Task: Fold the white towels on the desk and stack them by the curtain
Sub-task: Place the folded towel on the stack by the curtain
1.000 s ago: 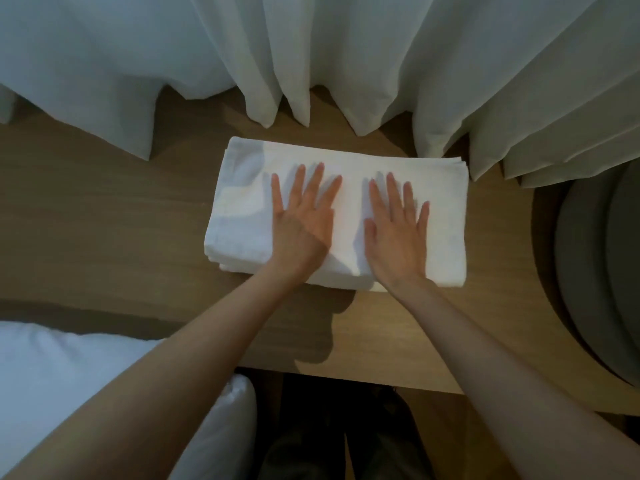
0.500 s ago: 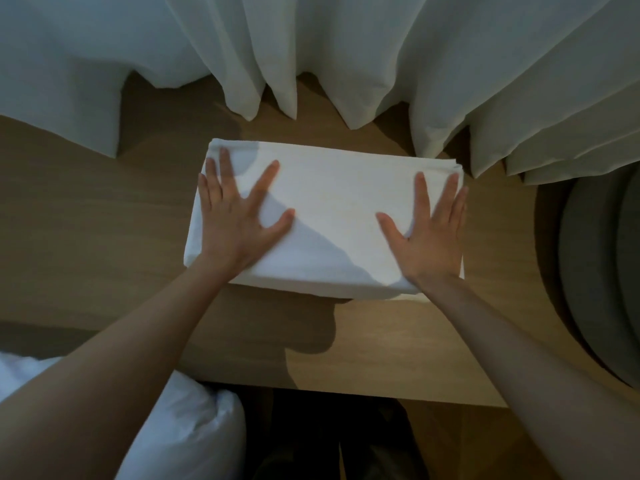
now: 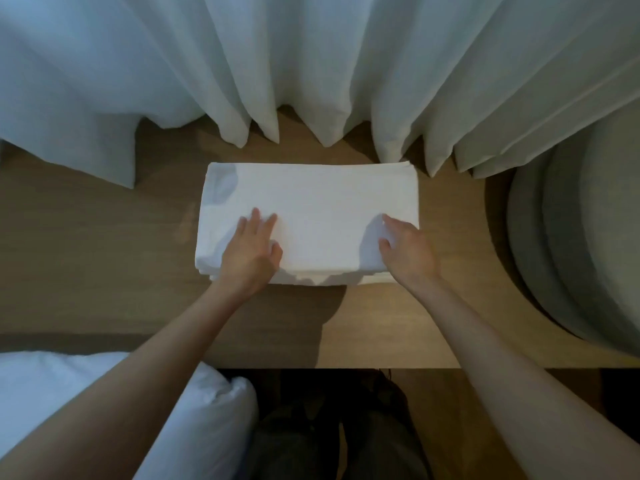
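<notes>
A stack of folded white towels (image 3: 311, 202) lies flat on the wooden desk (image 3: 86, 265), its far edge close to the hem of the white curtain (image 3: 311, 64). My left hand (image 3: 252, 251) rests on the near left part of the top towel with its fingers fairly straight. My right hand (image 3: 407, 251) lies on the near right part, fingers loosely bent and touching the cloth. Several towel layers show along the stack's near edge.
A grey rounded chair back (image 3: 581, 254) stands at the desk's right end. A white pillow or bedding (image 3: 114, 410) sits below the desk's near edge at the lower left. My dark-clothed legs (image 3: 332, 427) are under the desk front.
Both hands have slid back from the stack's outer sides toward its near edge and come closer together. The stack stays in the same place by the curtain.
</notes>
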A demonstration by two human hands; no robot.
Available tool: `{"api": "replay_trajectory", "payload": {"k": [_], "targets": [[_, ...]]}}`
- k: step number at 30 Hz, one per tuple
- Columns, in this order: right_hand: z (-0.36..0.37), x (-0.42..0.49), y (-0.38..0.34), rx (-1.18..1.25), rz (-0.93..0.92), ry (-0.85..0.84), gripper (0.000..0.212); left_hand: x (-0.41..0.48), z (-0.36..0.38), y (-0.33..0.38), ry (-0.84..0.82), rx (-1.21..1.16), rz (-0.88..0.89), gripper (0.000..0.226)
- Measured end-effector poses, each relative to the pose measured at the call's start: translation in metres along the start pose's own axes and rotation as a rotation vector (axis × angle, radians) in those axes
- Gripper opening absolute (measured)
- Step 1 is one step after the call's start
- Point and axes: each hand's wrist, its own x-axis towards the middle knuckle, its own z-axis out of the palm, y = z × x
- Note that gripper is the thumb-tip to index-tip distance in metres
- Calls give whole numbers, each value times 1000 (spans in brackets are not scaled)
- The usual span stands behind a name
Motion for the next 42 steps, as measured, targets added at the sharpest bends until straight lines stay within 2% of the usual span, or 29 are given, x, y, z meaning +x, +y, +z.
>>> {"api": "replay_trajectory", "payload": {"k": [3, 10, 18, 23, 32, 37, 42], "targets": [[-25, -31, -1, 198, 110, 79, 41, -26, -13, 33, -3, -27, 108, 48], [-71, -108, 26, 286, 180, 282, 37, -74, -32, 118, 0, 12, 334, 45], [-97, -215, 116, 358, 344, 378, 36, -146, -13, 222, -38, 72, 623, 38], [-110, -295, 181, 401, 459, 480, 38, -203, 13, 292, -72, 159, 811, 44], [-183, -468, 274, 307, 463, 746, 40, -344, 15, 434, 75, 161, 1103, 41], [-242, -545, 301, 291, 466, 839, 39, -411, 4, 509, 138, 118, 1189, 41], [-293, -583, 326, 303, 463, 897, 39, -437, -10, 567, 204, 46, 1251, 42]]}}
